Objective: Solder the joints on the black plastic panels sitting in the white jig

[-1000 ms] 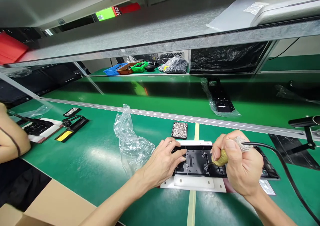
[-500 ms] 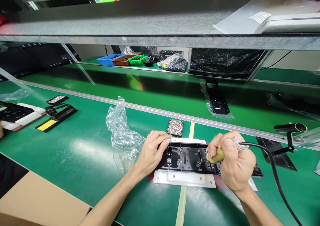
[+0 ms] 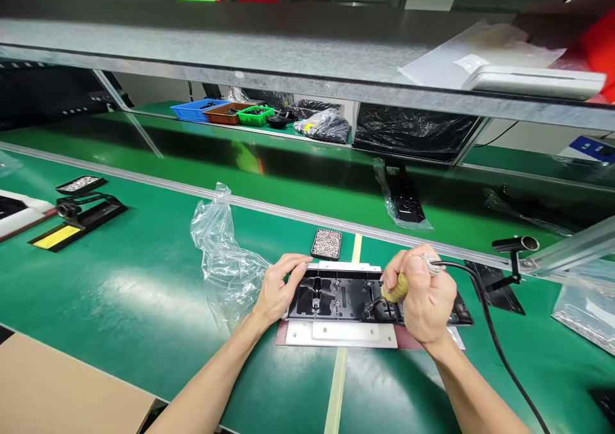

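Note:
A long black plastic housing [image 3: 353,299], its ribbed inside facing up, lies in a white-blocked fixture [image 3: 343,335] on the green bench. My left hand [image 3: 278,288] grips the housing's left end, fingers along the far edge and thumb bent inward. In my right hand [image 3: 427,293] is a corded electric screwdriver [image 3: 396,288] wrapped in yellowish tape, held slanted. Its dark tip points down into the right half of the housing; whether a screw sits under it is too small to tell. Just behind the fixture is a small black tray of screws [image 3: 327,243].
Crumpled clear plastic [image 3: 225,255] lies left of my left hand. The screwdriver's black cable [image 3: 494,341] runs down the right side. A metal tube on a bracket [image 3: 515,245] stands to the right. A shelf [image 3: 288,82] crosses above. Cardboard [image 3: 72,383] is at lower left.
My view has turned slightly right, so the bench things appear further left. Both hands keep their hold, and the screwdriver tip stays at about the same spot in the housing.

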Demonstrator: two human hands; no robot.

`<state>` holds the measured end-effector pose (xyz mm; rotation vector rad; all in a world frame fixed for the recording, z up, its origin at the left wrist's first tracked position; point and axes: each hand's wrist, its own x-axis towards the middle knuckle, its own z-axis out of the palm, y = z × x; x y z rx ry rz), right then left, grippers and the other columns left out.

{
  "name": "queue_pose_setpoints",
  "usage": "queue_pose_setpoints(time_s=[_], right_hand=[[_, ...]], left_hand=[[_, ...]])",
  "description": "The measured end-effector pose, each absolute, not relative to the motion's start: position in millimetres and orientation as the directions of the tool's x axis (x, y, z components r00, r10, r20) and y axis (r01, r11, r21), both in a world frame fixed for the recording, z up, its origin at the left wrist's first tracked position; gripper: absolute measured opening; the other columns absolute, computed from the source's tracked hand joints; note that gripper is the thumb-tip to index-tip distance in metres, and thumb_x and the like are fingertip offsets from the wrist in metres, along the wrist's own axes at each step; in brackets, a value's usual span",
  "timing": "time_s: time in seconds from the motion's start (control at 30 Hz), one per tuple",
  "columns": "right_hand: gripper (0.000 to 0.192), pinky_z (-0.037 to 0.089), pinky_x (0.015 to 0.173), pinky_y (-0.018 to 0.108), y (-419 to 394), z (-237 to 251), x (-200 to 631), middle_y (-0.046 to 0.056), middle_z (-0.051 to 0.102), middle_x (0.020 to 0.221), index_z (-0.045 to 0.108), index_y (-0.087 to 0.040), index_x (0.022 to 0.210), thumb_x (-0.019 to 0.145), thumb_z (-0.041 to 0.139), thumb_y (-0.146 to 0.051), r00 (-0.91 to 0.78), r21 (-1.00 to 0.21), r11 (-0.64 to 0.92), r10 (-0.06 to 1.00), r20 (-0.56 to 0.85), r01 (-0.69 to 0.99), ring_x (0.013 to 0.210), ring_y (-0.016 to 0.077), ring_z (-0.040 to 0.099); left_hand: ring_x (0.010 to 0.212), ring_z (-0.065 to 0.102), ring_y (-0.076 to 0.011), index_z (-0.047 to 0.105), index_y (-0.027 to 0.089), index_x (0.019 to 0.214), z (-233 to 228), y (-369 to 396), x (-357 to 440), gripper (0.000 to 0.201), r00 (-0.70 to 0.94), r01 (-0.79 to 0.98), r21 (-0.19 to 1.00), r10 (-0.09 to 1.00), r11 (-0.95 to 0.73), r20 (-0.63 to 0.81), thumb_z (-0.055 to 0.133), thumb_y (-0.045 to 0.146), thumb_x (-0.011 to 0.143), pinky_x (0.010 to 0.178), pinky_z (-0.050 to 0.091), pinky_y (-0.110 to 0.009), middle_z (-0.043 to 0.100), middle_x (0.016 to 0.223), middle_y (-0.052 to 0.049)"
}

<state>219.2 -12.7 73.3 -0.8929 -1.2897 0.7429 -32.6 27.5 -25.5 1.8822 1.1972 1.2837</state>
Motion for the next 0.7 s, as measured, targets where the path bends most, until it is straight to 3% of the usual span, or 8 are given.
queue_pose_setpoints(time_s=[0.53, 0.7], right_hand=[[0.058, 0.038, 0.046, 0.027, 12.5, 67.0, 183.8, -0.001, 0.049, 0.051, 0.048, -0.022, 0.057, 0.103, 0.041, -0.056, 0.104, -0.833, 0.511, 0.836, 0.539, 0.212, 0.045, 0.0108, 0.046], [0.061, 0.043, 0.055, 0.028, 15.2, 64.9, 175.4, 0.0, 0.05, 0.051, 0.047, -0.022, 0.055, 0.103, 0.037, -0.057, 0.102, -0.828, 0.502, 0.837, 0.538, 0.249, 0.049, 0.0117, 0.049]], left_hand=[[0.1, 0.069, -0.0228, 0.075, 0.018, 0.1, -45.0, 67.1, -66.6, 0.044, 0.147, 0.435, 0.714, 0.825, -0.549, 0.546, 0.041, 0.046, 0.107, 0.094, 0.054, -0.036, 0.075, 0.101, -0.008], [0.097, 0.071, -0.0243, 0.075, 0.018, 0.098, -45.3, 70.5, -78.9, 0.046, 0.14, 0.452, 0.701, 0.82, -0.552, 0.556, 0.042, 0.049, 0.106, 0.09, 0.056, -0.037, 0.075, 0.1, -0.008]])
